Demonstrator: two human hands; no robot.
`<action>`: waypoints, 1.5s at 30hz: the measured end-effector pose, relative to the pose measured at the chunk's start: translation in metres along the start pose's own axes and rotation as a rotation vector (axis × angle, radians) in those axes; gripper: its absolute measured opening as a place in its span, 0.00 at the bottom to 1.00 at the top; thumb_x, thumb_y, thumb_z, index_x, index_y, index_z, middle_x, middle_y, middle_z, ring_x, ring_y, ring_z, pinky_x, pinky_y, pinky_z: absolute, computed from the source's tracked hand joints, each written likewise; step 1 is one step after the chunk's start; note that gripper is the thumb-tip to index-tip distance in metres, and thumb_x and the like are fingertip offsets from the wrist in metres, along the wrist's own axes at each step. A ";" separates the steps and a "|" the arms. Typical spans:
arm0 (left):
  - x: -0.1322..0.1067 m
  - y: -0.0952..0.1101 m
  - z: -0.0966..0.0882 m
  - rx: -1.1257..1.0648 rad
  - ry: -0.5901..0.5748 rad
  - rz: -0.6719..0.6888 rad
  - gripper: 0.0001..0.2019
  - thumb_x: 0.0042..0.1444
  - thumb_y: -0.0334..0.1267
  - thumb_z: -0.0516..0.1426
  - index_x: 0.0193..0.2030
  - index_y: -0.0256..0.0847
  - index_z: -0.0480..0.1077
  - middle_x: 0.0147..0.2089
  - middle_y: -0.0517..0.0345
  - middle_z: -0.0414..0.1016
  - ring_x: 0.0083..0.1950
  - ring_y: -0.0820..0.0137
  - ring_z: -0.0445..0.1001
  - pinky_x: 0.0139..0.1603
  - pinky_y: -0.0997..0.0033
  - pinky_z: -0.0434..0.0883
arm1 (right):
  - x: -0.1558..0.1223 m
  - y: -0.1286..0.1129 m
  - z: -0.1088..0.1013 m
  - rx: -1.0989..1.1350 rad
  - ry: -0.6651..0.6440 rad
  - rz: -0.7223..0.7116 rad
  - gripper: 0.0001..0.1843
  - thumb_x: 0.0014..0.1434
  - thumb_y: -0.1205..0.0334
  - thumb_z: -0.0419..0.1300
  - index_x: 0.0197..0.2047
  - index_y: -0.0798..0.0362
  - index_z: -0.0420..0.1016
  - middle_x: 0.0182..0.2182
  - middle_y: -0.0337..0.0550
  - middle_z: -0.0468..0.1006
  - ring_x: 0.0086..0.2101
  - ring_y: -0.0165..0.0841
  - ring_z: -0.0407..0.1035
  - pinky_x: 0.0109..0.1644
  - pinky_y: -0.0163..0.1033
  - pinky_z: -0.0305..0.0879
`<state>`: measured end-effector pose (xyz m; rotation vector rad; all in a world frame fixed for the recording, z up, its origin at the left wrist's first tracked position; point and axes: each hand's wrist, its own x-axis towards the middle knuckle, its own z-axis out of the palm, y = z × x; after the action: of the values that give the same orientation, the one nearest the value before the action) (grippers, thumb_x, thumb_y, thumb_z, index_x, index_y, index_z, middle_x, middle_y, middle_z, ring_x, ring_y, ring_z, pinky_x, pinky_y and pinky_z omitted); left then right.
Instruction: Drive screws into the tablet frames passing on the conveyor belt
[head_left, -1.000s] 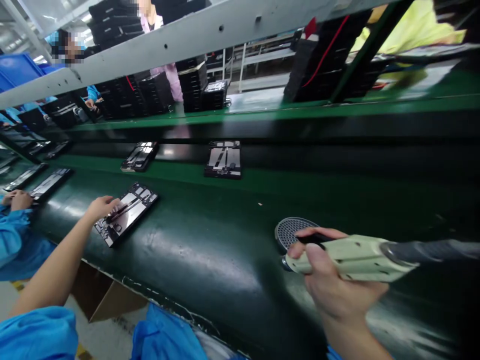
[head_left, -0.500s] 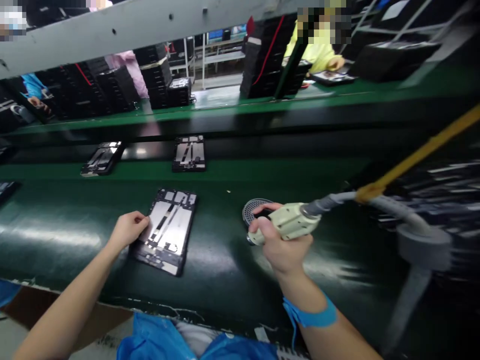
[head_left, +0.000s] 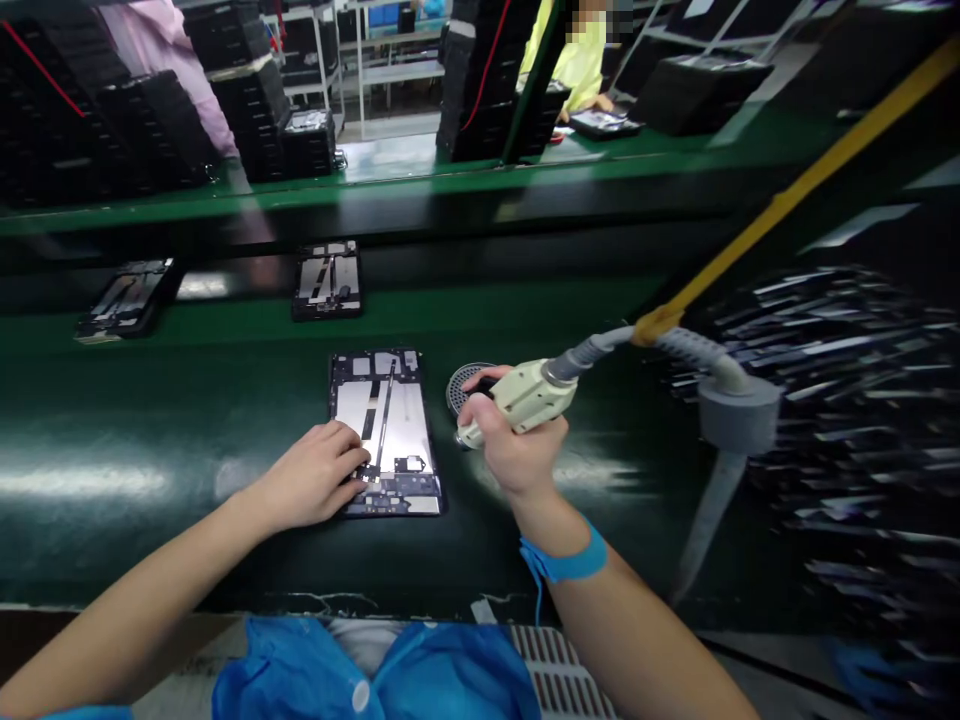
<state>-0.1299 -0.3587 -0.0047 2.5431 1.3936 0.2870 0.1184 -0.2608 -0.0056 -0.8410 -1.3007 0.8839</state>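
An opened tablet [head_left: 409, 415], its silver inside and circuit boards bare, lies face up on the green bench. My left hand [head_left: 319, 475] is at its lower left edge, fingers bent and touching the ribbon cable end and lower board; exactly what the fingertips grip is partly hidden. In my right hand [head_left: 517, 445] is a cream electric screwdriver [head_left: 534, 393], held tilted with its tip pointing left and down. Beneath my right fingers stands a round grey dish with a perforated top [head_left: 459, 388], partly covered. A blue band [head_left: 570, 560] circles my right wrist.
Two more opened tablets [head_left: 328, 282] lie farther back. A yellow strap [head_left: 780, 215] holds up the screwdriver's grey cable [head_left: 697, 350]. On the right is a blurred pile of dark, shiny plates [head_left: 825, 370]. Stacked black trays [head_left: 472, 90] and a co-worker's yellow sleeve [head_left: 585, 60] show behind.
The tablet has turned straighter and slid right, closer to the round dish. My left hand has moved from its edge onto its lower left part. The view has shifted; the right hand keeps the screwdriver.
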 end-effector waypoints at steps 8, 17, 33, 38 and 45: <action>0.011 -0.003 0.005 0.060 -0.032 0.100 0.09 0.71 0.37 0.52 0.47 0.38 0.71 0.43 0.49 0.77 0.46 0.61 0.75 0.49 0.59 0.73 | -0.001 0.002 0.000 0.006 -0.015 0.046 0.10 0.57 0.60 0.66 0.42 0.53 0.76 0.32 0.41 0.81 0.22 0.29 0.72 0.27 0.39 0.74; -0.014 0.035 0.032 -0.336 0.365 -0.118 0.04 0.67 0.31 0.58 0.44 0.42 0.74 0.39 0.58 0.79 0.40 0.71 0.77 0.42 0.71 0.73 | -0.001 0.005 -0.001 0.021 -0.014 0.034 0.11 0.56 0.60 0.67 0.42 0.52 0.78 0.33 0.41 0.81 0.28 0.32 0.75 0.34 0.42 0.76; -0.031 0.026 0.058 -0.008 0.386 0.116 0.17 0.61 0.26 0.62 0.56 0.40 0.73 0.51 0.49 0.79 0.54 0.60 0.72 0.56 0.55 0.72 | 0.001 0.001 0.000 0.005 -0.011 0.023 0.09 0.57 0.59 0.66 0.41 0.51 0.77 0.30 0.38 0.80 0.22 0.29 0.71 0.30 0.41 0.73; -0.032 0.033 0.061 0.032 0.379 0.048 0.18 0.61 0.27 0.62 0.56 0.43 0.74 0.53 0.48 0.77 0.58 0.58 0.71 0.63 0.46 0.70 | 0.001 0.002 -0.001 0.013 -0.003 0.002 0.09 0.57 0.60 0.66 0.42 0.51 0.77 0.31 0.38 0.80 0.22 0.28 0.72 0.29 0.39 0.73; -0.030 0.039 0.065 0.007 0.378 -0.101 0.15 0.65 0.29 0.58 0.55 0.48 0.76 0.55 0.48 0.75 0.66 0.52 0.67 0.67 0.28 0.62 | 0.005 0.002 -0.005 0.014 0.060 -0.001 0.11 0.57 0.61 0.66 0.44 0.50 0.76 0.31 0.36 0.80 0.22 0.28 0.72 0.25 0.37 0.73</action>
<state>-0.0962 -0.4114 -0.0575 2.5021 1.6439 0.7786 0.1233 -0.2559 -0.0056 -0.8500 -1.2417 0.8597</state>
